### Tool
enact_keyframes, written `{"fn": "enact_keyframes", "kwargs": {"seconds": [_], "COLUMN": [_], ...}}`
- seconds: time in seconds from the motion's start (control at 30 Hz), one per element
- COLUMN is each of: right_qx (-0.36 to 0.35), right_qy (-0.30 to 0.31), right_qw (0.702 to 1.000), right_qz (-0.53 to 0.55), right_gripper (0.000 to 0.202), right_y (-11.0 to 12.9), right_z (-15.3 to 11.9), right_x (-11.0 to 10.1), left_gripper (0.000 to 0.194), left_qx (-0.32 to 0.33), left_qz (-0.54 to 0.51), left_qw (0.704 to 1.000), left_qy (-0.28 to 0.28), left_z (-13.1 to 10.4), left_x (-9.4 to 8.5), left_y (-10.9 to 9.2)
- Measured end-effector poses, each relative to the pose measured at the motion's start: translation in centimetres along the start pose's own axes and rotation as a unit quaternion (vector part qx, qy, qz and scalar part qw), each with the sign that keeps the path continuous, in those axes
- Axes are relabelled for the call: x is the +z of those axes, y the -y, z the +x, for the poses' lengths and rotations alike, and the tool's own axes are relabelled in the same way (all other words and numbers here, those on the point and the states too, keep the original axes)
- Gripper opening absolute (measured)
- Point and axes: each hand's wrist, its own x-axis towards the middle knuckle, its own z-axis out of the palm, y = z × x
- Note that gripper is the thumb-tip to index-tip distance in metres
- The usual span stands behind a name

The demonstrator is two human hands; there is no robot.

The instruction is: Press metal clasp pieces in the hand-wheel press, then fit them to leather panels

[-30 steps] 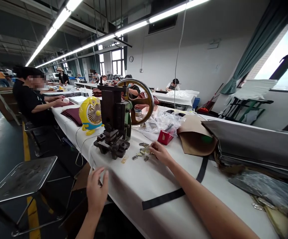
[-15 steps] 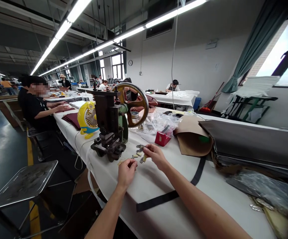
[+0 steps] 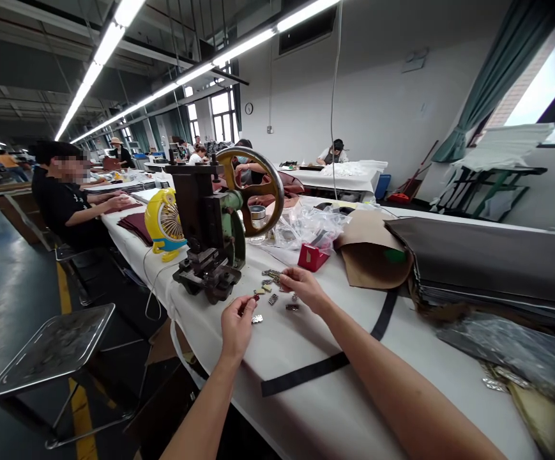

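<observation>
My left hand is closed in a pinch above the white table, with a tiny dark-red piece at its fingertips, too small to name. Just beside those fingers lies a shiny silver metal piece. My right hand is also pinched, its fingertips at a small cluster of metal pieces; what it grips, if anything, is hidden. Between the hands several small metal pieces lie loose, among them a dark silver one and a yellowish one.
A hand press with a large handwheel stands just beyond my left hand, beside a yellow fan. Behind my right hand are a red tape dispenser and plastic bags. A black strip crosses the table. Dark sheets are stacked right.
My hands have moved slightly apart. Several metal pieces now lie spread out on the table between them. The dark-red piece now shows at my left fingertips.
</observation>
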Motion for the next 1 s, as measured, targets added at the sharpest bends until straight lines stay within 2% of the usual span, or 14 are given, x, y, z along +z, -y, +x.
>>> {"fn": "enact_keyframes", "kwargs": {"seconds": [0.1, 0.2, 0.23, 0.27, 0.33, 0.4, 0.47, 0.57, 0.63, 0.77, 0.87, 0.93, 1.0], "right_qx": [-0.037, -0.071, -0.077, -0.086, -0.117, -0.157, -0.202, -0.248, -0.248, -0.21, -0.2, -0.194, -0.192], "right_qy": [0.051, 0.154, 0.17, 0.169, 0.133, 0.103, 0.107, 0.139, 0.129, 0.117, 0.159, 0.176, 0.183], "right_qw": [0.997, 0.984, 0.982, 0.981, 0.98, 0.97, 0.949, 0.922, 0.924, 0.931, 0.922, 0.919, 0.919], "right_qz": [-0.049, -0.047, -0.041, -0.044, -0.088, -0.156, -0.218, -0.262, -0.261, -0.273, -0.29, -0.293, -0.291], "right_gripper": [0.043, 0.046, 0.043, 0.038, 0.033, 0.031, 0.029, 0.03, 0.028, 0.025, 0.023, 0.021, 0.021], "right_y": [0.6, 1.2, 1.3, 1.3, 1.5, 1.6, 1.8, 1.9, 1.6, 0.6, 0.0, -0.1, -0.2], "right_z": [-0.3, -0.9, -1.1, -1.3, -1.6, -2.0, -2.4, -2.8, -2.9, -2.6, -2.5, -2.4, -2.3], "right_x": [-0.3, 1.3, 2.0, 2.7, 3.8, 4.6, 5.2, 5.8, 6.0, 5.7, 5.7, 5.7, 5.8], "left_gripper": [0.042, 0.045, 0.043, 0.041, 0.038, 0.033, 0.028, 0.032, 0.029, 0.025, 0.027, 0.027, 0.028], "left_qx": [-0.028, -0.078, -0.085, -0.08, -0.029, 0.058, 0.132, 0.183, 0.193, 0.232, 0.305, 0.343, 0.365], "left_qz": [-0.061, -0.127, -0.132, -0.124, -0.06, 0.053, 0.162, 0.235, 0.24, 0.225, 0.258, 0.295, 0.33], "left_qw": [0.998, 0.986, 0.983, 0.984, 0.992, 0.994, 0.977, 0.955, 0.951, 0.937, 0.887, 0.855, 0.836], "left_qy": [0.021, 0.074, 0.091, 0.103, 0.103, 0.076, 0.043, 0.01, -0.012, -0.135, -0.23, -0.253, -0.243], "left_z": [-0.4, -0.4, -0.5, -0.6, -1.0, -1.5, -2.0, -2.2, -1.8, 1.0, 4.3, 6.2, 7.7], "left_x": [-0.1, -0.3, -0.4, -0.5, -0.7, -0.8, -1.1, -2.0, -3.4, -7.6, -10.4, -11.6, -12.3], "left_y": [-0.6, -1.4, -1.6, -1.7, -1.8, -1.7, -1.6, -1.6, -1.9, -2.4, -2.0, -1.4, -0.7]}}
